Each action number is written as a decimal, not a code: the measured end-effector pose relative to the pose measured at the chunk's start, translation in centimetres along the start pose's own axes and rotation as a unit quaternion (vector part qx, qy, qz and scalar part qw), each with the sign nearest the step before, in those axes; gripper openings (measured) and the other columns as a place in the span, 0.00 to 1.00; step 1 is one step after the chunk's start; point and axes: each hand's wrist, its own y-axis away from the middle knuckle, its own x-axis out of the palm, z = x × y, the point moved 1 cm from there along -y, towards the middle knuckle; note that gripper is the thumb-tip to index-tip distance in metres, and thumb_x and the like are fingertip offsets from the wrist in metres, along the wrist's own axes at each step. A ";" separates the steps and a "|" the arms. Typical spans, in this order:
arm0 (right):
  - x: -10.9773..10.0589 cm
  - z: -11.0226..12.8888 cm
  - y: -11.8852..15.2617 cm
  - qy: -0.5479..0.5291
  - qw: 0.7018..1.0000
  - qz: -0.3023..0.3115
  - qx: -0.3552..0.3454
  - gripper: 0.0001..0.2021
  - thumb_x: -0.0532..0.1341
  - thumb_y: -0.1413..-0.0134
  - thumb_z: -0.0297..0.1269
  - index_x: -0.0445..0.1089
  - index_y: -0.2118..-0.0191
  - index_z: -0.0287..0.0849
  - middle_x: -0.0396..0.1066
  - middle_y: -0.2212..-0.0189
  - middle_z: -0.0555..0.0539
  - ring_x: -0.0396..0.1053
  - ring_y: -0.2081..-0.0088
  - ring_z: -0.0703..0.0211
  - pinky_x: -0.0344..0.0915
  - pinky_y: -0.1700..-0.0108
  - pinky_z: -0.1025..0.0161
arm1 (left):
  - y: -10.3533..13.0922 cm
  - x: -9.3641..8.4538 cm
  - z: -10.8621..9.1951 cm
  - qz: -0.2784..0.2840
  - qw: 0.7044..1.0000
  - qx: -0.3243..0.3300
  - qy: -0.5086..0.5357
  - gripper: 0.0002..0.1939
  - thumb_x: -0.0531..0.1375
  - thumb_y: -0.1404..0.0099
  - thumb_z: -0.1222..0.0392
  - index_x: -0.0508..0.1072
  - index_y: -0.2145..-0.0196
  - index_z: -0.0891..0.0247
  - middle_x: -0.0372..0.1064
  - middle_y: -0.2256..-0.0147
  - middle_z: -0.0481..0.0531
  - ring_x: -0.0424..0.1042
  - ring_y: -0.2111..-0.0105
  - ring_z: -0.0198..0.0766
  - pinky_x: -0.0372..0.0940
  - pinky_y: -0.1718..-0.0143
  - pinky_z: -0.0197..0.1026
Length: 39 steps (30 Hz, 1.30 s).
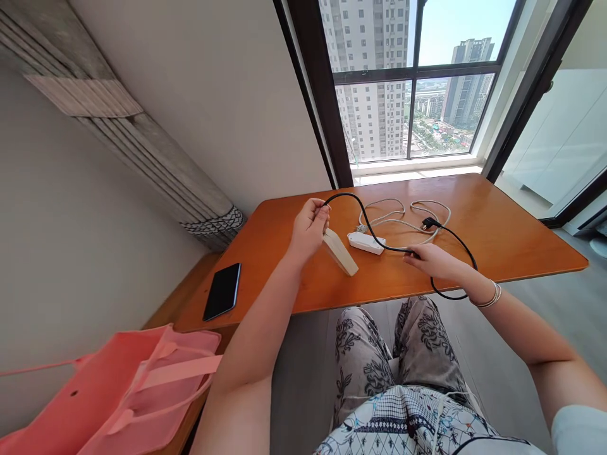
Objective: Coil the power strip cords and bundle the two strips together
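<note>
Above the table, my left hand (pixel 309 226) is closed around one end of a black cable (pixel 359 202). My right hand (pixel 437 260) pinches the same cable farther along, and the stretch between the hands sags in a curve. Beyond the right hand the cable loops over the table's front edge and back up to a black plug (pixel 430 223). Just below my left hand is a cream-coloured block-like thing (pixel 340 253); whether the hand touches it I cannot tell. A small white power strip (pixel 366 242) lies between the hands, partly crossed by the black cable.
A white cord (pixel 429 203) lies in loops on the brown table (pixel 512 234). At the left are a dark tablet or phone (pixel 222 292) and a pink bag (pixel 142 392). A window (pixel 412 114) is behind the table, and a gathered curtain (pixel 156 158) hangs at the left.
</note>
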 end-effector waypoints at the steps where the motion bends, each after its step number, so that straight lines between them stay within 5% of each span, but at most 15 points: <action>1: -0.4 -0.4 0.0 -0.064 0.998 0.002 -0.004 0.14 0.54 0.36 0.44 0.72 0.63 0.41 0.74 0.69 0.46 0.69 0.68 0.57 0.61 0.66 0.62 | -0.3 -0.4 -0.5 -0.017 0.999 -0.004 0.050 0.19 0.66 0.40 0.42 0.66 0.69 0.59 0.55 0.81 0.41 0.49 0.83 0.28 0.48 0.81 0.35; 6: -4.9 -3.5 0.3 -0.229 0.966 -0.115 0.026 0.20 0.58 0.44 0.56 0.72 0.66 0.42 0.65 0.78 0.52 0.61 0.77 0.62 0.57 0.72 0.63 | -1.4 -2.0 -3.1 -0.125 0.980 0.029 0.153 0.23 0.72 0.49 0.42 0.66 0.73 0.59 0.53 0.81 0.40 0.44 0.84 0.26 0.43 0.83 0.37; 10: -10.3 -6.2 0.9 -0.033 0.959 -0.268 0.081 0.13 0.61 0.44 0.49 0.75 0.65 0.44 0.70 0.76 0.49 0.64 0.73 0.58 0.57 0.68 0.62 | -1.8 -4.0 -3.4 -0.186 0.966 0.066 0.164 0.23 0.72 0.48 0.45 0.65 0.74 0.59 0.57 0.80 0.41 0.42 0.84 0.25 0.39 0.82 0.38; 14: -14.6 -8.5 1.5 0.206 0.899 -0.333 0.198 0.09 0.62 0.41 0.37 0.79 0.61 0.40 0.76 0.63 0.37 0.70 0.59 0.47 0.57 0.62 0.56 | -2.7 -8.2 -2.2 -0.250 0.947 0.061 0.194 0.17 0.63 0.34 0.52 0.60 0.73 0.59 0.37 0.84 0.37 0.39 0.85 0.27 0.42 0.80 0.37; 17: -16.6 -9.3 1.3 0.229 0.872 -0.338 0.271 0.17 0.57 0.34 0.41 0.79 0.64 0.33 0.75 0.59 0.27 0.69 0.52 0.41 0.55 0.61 0.52 | -3.1 -10.2 -1.3 -0.233 0.955 0.050 0.175 0.16 0.60 0.31 0.53 0.59 0.72 0.60 0.35 0.83 0.38 0.38 0.85 0.27 0.41 0.79 0.38; 19: -17.5 -9.2 0.6 0.146 0.882 -0.321 0.314 0.24 0.54 0.31 0.47 0.79 0.67 0.32 0.75 0.65 0.27 0.71 0.58 0.43 0.56 0.62 0.52 | -3.0 -10.3 -0.9 -0.232 0.955 0.061 0.173 0.15 0.61 0.32 0.53 0.60 0.71 0.59 0.36 0.83 0.38 0.39 0.85 0.27 0.42 0.79 0.37; 22: -18.3 -7.6 -0.8 -0.105 0.896 -0.338 0.267 0.31 0.47 0.28 0.52 0.77 0.64 0.31 0.73 0.72 0.33 0.72 0.68 0.55 0.61 0.63 0.57 | -2.7 -9.3 -0.3 -0.261 0.946 0.065 0.183 0.14 0.63 0.37 0.53 0.62 0.71 0.59 0.39 0.84 0.37 0.42 0.85 0.26 0.44 0.78 0.36; 24: -18.6 -6.1 -1.4 -0.233 0.871 -0.397 0.174 0.32 0.42 0.26 0.50 0.75 0.56 0.28 0.75 0.67 0.32 0.73 0.69 0.61 0.65 0.64 0.61 | -2.5 -8.5 0.0 -0.261 0.945 0.051 0.190 0.15 0.65 0.39 0.53 0.62 0.71 0.59 0.41 0.84 0.37 0.44 0.85 0.26 0.46 0.78 0.36; 30: -18.9 -5.6 -0.6 -0.157 0.803 -0.574 0.024 0.23 0.42 0.26 0.39 0.64 0.41 0.30 0.72 0.49 0.28 0.74 0.47 0.57 0.68 0.53 0.61 | -1.4 -6.0 0.0 -0.241 0.942 -0.051 0.227 0.17 0.67 0.38 0.55 0.62 0.73 0.59 0.46 0.85 0.37 0.47 0.85 0.26 0.48 0.79 0.35; 34: -17.7 -9.3 1.0 -0.083 0.800 -0.593 0.039 0.20 0.53 0.32 0.34 0.60 0.39 0.32 0.68 0.43 0.29 0.68 0.41 0.54 0.64 0.44 0.55 | -0.4 -4.0 -0.8 -0.245 0.926 -0.115 0.264 0.14 0.63 0.35 0.62 0.62 0.75 0.62 0.48 0.85 0.38 0.48 0.86 0.25 0.51 0.79 0.33; 39: -13.4 -12.1 3.2 -0.041 0.839 -0.505 0.199 0.33 0.63 0.44 0.40 0.60 0.34 0.37 0.68 0.39 0.35 0.70 0.48 0.51 0.62 0.43 0.53 | -0.1 -3.2 -1.3 -0.245 0.916 -0.135 0.287 0.14 0.57 0.32 0.69 0.63 0.76 0.62 0.47 0.85 0.39 0.47 0.86 0.26 0.52 0.80 0.31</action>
